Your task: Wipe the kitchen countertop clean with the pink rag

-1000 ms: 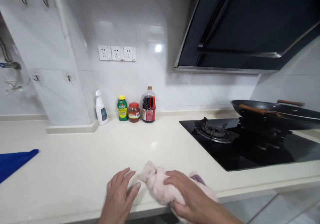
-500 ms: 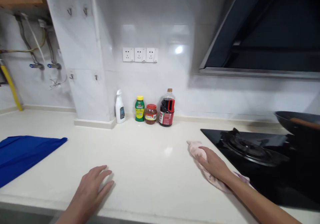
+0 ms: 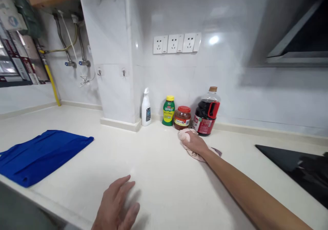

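Pressed down on the pale countertop (image 3: 153, 175), my right hand (image 3: 196, 144) grips a light pink cloth (image 3: 185, 137) that is bunched under its fingers. The cloth lies just in front of a red-lidded jar (image 3: 182, 118) and a large dark sauce bottle (image 3: 206, 112) with a red handle. My left hand (image 3: 116, 202) is over the counter near the front edge, fingers apart, with nothing in it.
A white spray bottle (image 3: 146, 108) and a green bottle with a yellow cap (image 3: 168, 111) stand by the wall. At the left lies a blue cloth (image 3: 43, 154). The black stove (image 3: 289, 165) is at the right, below the range hood (image 3: 299, 42).
My right hand has slid the pink cloth from beside the stove toward the jar and sauce bottle. The view has turned left, showing less of the stove. My left hand remains open.
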`<state>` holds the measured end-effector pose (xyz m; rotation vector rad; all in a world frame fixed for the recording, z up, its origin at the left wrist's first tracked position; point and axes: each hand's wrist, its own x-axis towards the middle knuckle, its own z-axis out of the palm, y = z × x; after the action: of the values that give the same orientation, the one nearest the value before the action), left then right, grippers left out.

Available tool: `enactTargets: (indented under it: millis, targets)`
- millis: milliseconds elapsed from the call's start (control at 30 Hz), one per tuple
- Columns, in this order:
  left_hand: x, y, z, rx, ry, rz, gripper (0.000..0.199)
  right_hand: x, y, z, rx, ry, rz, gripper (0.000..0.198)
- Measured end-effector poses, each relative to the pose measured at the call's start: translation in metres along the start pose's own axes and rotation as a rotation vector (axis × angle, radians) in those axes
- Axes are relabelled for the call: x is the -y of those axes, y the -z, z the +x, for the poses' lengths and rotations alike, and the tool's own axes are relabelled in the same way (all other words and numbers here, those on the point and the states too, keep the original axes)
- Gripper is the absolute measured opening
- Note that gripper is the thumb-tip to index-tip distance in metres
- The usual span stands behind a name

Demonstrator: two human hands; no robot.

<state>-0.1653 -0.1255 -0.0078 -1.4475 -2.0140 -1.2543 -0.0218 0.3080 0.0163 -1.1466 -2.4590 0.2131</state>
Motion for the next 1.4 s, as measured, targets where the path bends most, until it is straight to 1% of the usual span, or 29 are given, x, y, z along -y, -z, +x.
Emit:
enactTargets:
  millis: [100,200,300,367,467,533,667,733,833,900,967,1033,1067,1133,1200,1267,1333,1400]
  targets:
    - [-0.001,0.002,-0.001,-0.027,0.041,-0.035,0.039,0.035,-0.013,0.019,0.030,0.068,0.035,0.053]
    - [-0.002,0.004,-0.001,-0.086,0.115,-0.057,0.038,0.076,-0.025,0.030,0.061,0.136,0.077,0.054]
    - [-0.002,0.006,-0.001,-0.151,0.188,-0.077,0.035,0.124,-0.035,0.032,0.108,0.243,0.125,0.054]
    - [-0.001,0.007,-0.001,-0.176,0.232,-0.094,0.035,0.155,-0.040,0.024,0.141,0.339,0.160,0.055]
    - [-0.001,0.010,0.001,-0.206,0.248,-0.099,0.036,0.192,-0.042,0.000,0.200,0.509,0.223,0.057]
    - [-0.001,0.011,0.002,-0.225,0.239,-0.096,0.036,0.208,-0.039,-0.026,0.245,0.624,0.270,0.057]
    - [-0.002,0.011,0.004,-0.284,0.249,-0.108,0.037,0.220,-0.027,-0.086,0.318,0.810,0.361,0.058]
    - [-0.003,0.010,0.006,-0.280,0.273,-0.115,0.038,0.221,-0.022,-0.117,0.345,0.909,0.418,0.060]
    - [-0.002,0.011,0.010,-0.228,0.303,-0.103,0.039,0.218,-0.012,-0.160,0.373,1.021,0.494,0.059]
    - [-0.001,0.012,0.013,-0.192,0.307,-0.079,0.041,0.210,-0.001,-0.185,0.396,1.040,0.527,0.057]
    - [0.000,0.014,0.015,-0.162,0.314,-0.068,0.043,0.196,0.015,-0.207,0.439,1.047,0.539,0.059]
    - [0.001,0.016,0.016,-0.139,0.324,-0.074,0.045,0.173,0.032,-0.226,0.481,1.023,0.532,0.059]
    - [0.000,0.016,0.016,-0.129,0.326,-0.075,0.046,0.158,0.039,-0.233,0.486,0.990,0.520,0.058]
    - [-0.002,0.016,0.016,-0.103,0.314,-0.057,0.046,0.125,0.050,-0.242,0.445,0.881,0.467,0.054]
    - [-0.004,0.014,0.015,-0.060,0.279,-0.014,0.044,0.088,0.053,-0.240,0.333,0.745,0.383,0.051]
    - [-0.005,0.011,0.014,-0.013,0.234,0.020,0.041,0.051,0.052,-0.226,0.201,0.611,0.302,0.050]
    - [-0.005,0.009,0.013,0.011,0.211,0.022,0.040,0.020,0.049,-0.201,0.100,0.487,0.243,0.049]
    - [-0.003,0.007,0.012,-0.001,0.213,0.003,0.041,0.000,0.046,-0.166,0.049,0.361,0.189,0.050]
